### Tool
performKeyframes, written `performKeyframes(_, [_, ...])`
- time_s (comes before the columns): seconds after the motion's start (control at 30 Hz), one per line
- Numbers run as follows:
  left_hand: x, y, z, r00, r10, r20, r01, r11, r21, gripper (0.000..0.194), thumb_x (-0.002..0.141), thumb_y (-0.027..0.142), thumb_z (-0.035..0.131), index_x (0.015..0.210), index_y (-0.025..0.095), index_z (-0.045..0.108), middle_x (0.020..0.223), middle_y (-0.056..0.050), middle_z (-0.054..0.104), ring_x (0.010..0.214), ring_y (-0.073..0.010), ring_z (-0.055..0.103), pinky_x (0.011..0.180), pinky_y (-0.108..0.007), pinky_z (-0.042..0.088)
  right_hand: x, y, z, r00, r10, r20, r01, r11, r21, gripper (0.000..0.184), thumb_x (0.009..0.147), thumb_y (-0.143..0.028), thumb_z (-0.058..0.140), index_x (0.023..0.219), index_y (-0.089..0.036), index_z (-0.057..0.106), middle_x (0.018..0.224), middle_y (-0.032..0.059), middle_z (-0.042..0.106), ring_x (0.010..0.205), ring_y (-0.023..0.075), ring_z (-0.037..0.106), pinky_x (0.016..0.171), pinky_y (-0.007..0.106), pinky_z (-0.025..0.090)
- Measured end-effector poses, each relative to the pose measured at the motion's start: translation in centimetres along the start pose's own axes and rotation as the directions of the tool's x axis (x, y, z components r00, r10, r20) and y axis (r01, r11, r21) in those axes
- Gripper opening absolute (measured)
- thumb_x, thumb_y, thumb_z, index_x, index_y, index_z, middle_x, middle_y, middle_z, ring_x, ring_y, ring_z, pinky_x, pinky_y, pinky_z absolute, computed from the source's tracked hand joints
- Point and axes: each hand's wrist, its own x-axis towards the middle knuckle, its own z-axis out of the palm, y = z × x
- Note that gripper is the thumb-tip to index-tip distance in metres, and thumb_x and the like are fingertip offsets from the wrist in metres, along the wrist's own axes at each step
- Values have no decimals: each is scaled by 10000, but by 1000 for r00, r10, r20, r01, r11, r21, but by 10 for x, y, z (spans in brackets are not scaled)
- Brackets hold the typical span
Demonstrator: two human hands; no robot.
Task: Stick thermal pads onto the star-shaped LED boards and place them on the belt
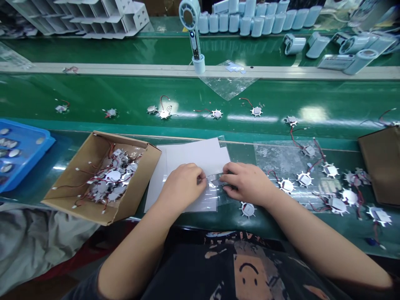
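My left hand (183,184) rests over a stack of white sheets (193,155), its thumb and fingers pinched together near the right side of the stack. What it holds, if anything, is too small to name. Facing it, my right hand (248,181) has its fingers bent inward over a clear plastic film (229,196). Anything in its fingertips is hidden. Just below the right hand lies a round silver part with tabs around its rim (248,209). Several similar parts with red and black wires (304,179) lie farther right, some on a clear plastic sheet (271,158).
A cardboard box (76,160) of wired parts stands left of the sheets, beside a blue tray (28,166) with round metal pieces. Behind runs a green conveyor (125,93) bearing spaced wired parts. A light-blue handheld fan (193,37) stands on the rail. Another box (383,164) is at right.
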Motion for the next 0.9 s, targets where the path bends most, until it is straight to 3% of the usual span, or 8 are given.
performKeyframes(0.17, [3, -20, -26, 984, -179, -11, 167, 935, -313, 148, 785, 330, 646, 775, 198, 711, 782, -6, 655, 681, -142, 547, 616, -278, 395, -2, -5, -7, 995, 7, -97, -5, 1000, 24, 314, 898, -367, 582, 1178, -259, 674, 1309, 37, 552, 1157, 275, 504, 1027, 511, 338])
performKeyframes(0.27, [-4, -14, -37, 978, -176, -107, 119, 906, -406, 197, 798, 390, 654, 810, 202, 712, 758, 7, 651, 655, -123, 529, 586, -256, 382, -8, -25, -15, 960, 186, -209, -96, 921, 378, 508, 913, -429, 584, 1373, -218, 552, 1512, 79, 362, 1368, 276, 347, 1158, 502, 235])
performKeyframes(0.33, [-11, -1, -40, 979, -94, -182, 14, 917, -399, 147, 814, 349, 649, 801, 213, 704, 793, 25, 654, 701, -113, 540, 607, -245, 392, -13, -44, -22, 942, 330, -60, -168, 621, 766, 661, 918, -538, 549, 1480, -210, 430, 1592, 76, 204, 1454, 247, 228, 1188, 450, 234])
performKeyframes(0.4, [-17, 14, -39, 973, -11, -230, -75, 929, -363, 75, 827, 274, 643, 793, 229, 693, 845, 47, 655, 769, -101, 554, 650, -236, 406, -17, -62, -27, 924, 330, 192, -247, 133, 960, 778, 906, -662, 477, 1535, -228, 328, 1627, 46, 86, 1487, 238, 161, 1207, 446, 202])
performKeyframes(0.47, [-21, 27, -37, 964, 47, -261, -135, 935, -329, 68, 841, 209, 631, 798, 236, 676, 881, 63, 646, 827, -92, 560, 717, -233, 423, -18, -75, -31, 903, 272, 333, -260, -273, 926, 876, 872, -751, 420, 1558, -234, 248, 1633, 32, 61, 1491, 231, 153, 1222, 447, 151])
performKeyframes(0.57, [-24, 41, -31, 939, 147, -312, -226, 946, -234, 77, 866, 168, 607, 837, 224, 652, 914, 58, 631, 892, -103, 560, 819, -265, 428, -17, -81, -33, 903, 253, 348, -151, -572, 806, 892, 862, -768, 383, 1547, -219, 219, 1624, 45, 129, 1491, 225, 146, 1232, 449, 65])
performKeyframes(0.73, [-31, 64, -19, 883, 335, -327, -300, 941, 154, 124, 917, 251, 566, 990, 199, 651, 989, -6, 630, 900, -204, 531, 790, -384, 414, -15, -73, -28, 917, 254, 308, 4, -777, 629, 747, 870, -673, 415, 1413, -164, 350, 1598, 98, 209, 1462, 254, 241, 1226, 430, 131])
performKeyframes(0.9, [-37, 80, -24, 884, 388, -260, -341, 916, 210, 363, 927, 318, 554, 1273, 213, 568, 1173, -20, 603, 989, -226, 531, 822, -408, 432, -22, -54, -31, 904, 325, 277, 88, -776, 624, 655, 893, -646, 339, 1348, -179, 403, 1617, 90, 161, 1455, 264, 279, 1204, 458, 216])
